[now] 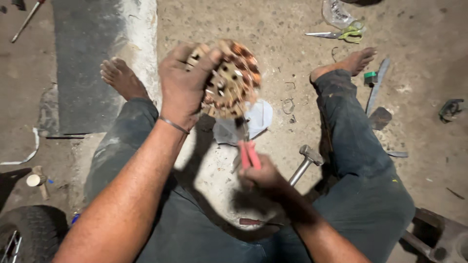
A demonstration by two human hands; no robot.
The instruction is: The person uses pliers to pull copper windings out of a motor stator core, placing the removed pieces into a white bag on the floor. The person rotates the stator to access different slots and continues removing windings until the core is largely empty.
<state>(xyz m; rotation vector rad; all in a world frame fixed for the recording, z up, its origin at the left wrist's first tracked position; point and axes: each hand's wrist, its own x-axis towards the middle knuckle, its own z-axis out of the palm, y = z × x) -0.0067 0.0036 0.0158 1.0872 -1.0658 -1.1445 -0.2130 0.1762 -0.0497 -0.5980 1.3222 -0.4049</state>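
1. Left hand (pixel 183 83) grips a copper-wound motor stator (pixel 231 80), raised above the floor (pixel 292 58) between the person's legs.
2. Right hand (pixel 263 178) is closed around red-handled pliers (pixel 248 153), tips at the stator's lower edge.
3. A hammer (pixel 304 163) lies just right.
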